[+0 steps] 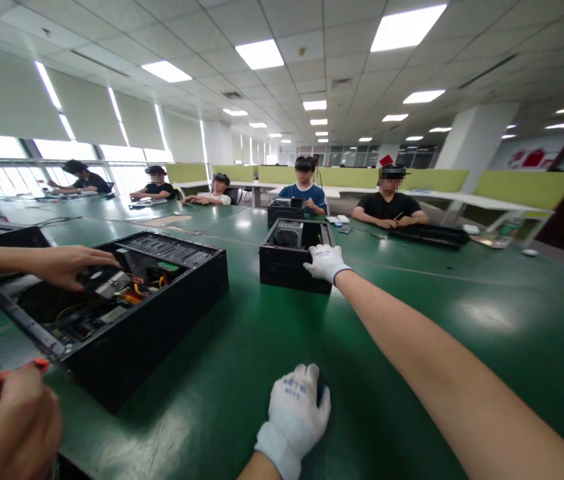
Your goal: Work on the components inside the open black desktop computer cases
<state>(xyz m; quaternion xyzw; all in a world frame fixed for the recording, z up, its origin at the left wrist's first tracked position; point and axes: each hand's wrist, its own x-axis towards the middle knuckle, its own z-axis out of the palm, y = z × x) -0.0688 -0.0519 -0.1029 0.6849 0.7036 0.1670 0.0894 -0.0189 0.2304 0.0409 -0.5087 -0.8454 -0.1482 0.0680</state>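
My right hand [326, 262], in a white glove, reaches forward and grips the near right rim of a black computer case [295, 272]. That case is uncovered on top, and a grey power supply [289, 235] shows inside. Nearer to me, my left hand [295, 413], also gloved in white, is low over the green table with its fingers curled down. A bit of blue shows by its thumb. Whatever lies under the fingers is hidden, so I cannot tell if it holds anything.
At left, a co-worker's bare hand [75, 265] reaches into a larger opened computer case [162, 333] with coloured cables. Another bare hand [7, 420] holds an orange-tipped tool. Across the green table [412, 313], several people sit; one has a black panel [429, 235].
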